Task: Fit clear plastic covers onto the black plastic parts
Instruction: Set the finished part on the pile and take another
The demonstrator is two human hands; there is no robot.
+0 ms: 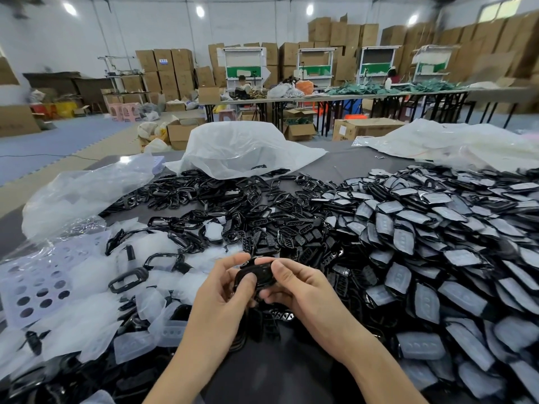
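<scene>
A person holds one black part [260,272] up over the desk [350,158], near the middle. Both grips grasp it. The left grip [221,290] curls round its left end, with the thumb on top. The right grip [294,284] pinches its right end. I cannot tell if a clear cover is on this part yet.

On the right lies a big heap of black parts with covers [437,228] on them. In the far middle lies a pile of bare black frames [204,193]. On the near left lie many loose clear covers [96,316], next to a pale sheet with round holes [38,284]. A big plastic bag [242,147] sits at the far side of the desk. Brown boxes [172,71] stand stacked far behind.
</scene>
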